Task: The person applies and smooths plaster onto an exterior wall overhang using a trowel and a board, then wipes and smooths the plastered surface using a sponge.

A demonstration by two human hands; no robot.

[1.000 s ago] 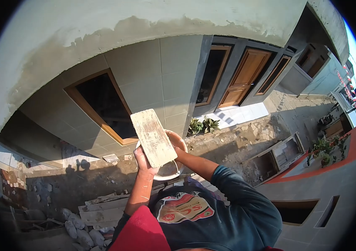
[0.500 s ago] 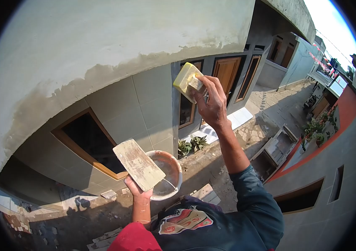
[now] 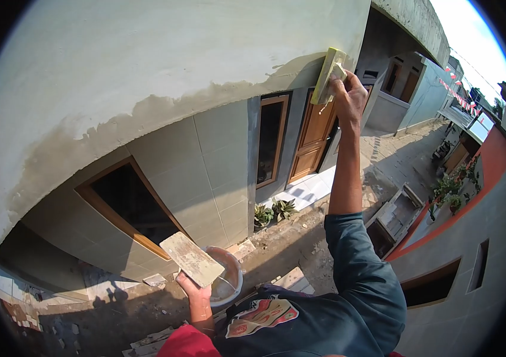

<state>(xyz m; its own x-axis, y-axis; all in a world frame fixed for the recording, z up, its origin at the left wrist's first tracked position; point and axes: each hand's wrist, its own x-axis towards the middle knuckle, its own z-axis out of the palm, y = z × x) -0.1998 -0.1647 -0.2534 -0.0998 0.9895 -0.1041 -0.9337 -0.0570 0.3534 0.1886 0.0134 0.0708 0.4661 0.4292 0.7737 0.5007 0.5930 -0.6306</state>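
Note:
My right hand (image 3: 353, 101) is raised, fingers closed round the handle of a yellow-edged plastering float (image 3: 327, 76). The float is tilted on edge against the lower right end of the pale plastered wall (image 3: 181, 47), over a damp darker band. A small drip of wet material hangs under it. Low down, my left hand (image 3: 193, 291) grips a rectangular plaster-smeared board (image 3: 192, 260) from beneath; any handle is hidden. Partly behind the board, a bucket (image 3: 235, 275) with a pale rim holds greyish material.
The wall's lower edge curves above a wood-framed window (image 3: 128, 205). Potted plants (image 3: 275, 212) stand by a wooden door (image 3: 311, 140). Far below, rubble lies on the ground, near a wooden trough (image 3: 398, 214). A house with an orange-red ledge (image 3: 497, 154) lines the right side.
My right hand has moved up and right, bringing the float from in front of the door onto the wall. My left hand and board have dropped slightly; the bucket sits lower in view.

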